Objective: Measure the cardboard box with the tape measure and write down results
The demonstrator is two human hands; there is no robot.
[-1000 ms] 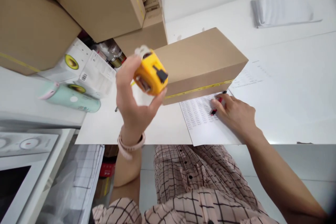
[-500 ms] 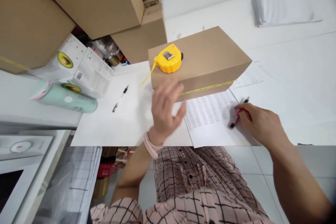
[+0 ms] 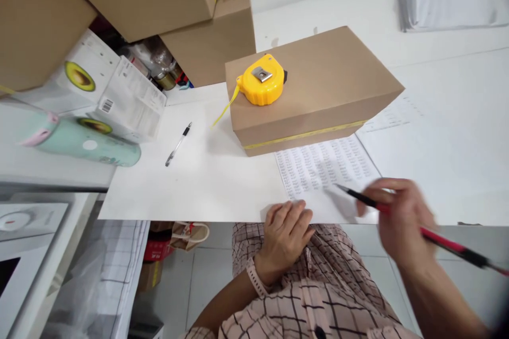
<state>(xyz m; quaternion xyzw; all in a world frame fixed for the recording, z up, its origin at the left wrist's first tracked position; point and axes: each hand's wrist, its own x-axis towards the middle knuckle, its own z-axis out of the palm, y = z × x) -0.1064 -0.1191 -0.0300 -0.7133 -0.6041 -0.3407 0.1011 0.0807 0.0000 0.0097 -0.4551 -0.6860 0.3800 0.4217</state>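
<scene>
The right hand [image 3: 405, 222], at four o'clock from a printed sheet [image 3: 322, 167], has its fingers wrapped round a red-and-black pen [image 3: 447, 243], tip over the print; contact is unclear. The left hand [image 3: 288, 235], at seven o'clock, rests at the desk [image 3: 214, 185] edge, fingers slightly spread, holding nothing. At twelve, a cardboard box [image 3: 334, 74] carries a yellow tape measure [image 3: 262, 85] toward its nine o'clock end.

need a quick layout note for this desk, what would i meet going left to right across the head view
Mint-green bottle → clear pen with black ends → yellow tape measure → right hand gripping a red-and-black pen
</scene>
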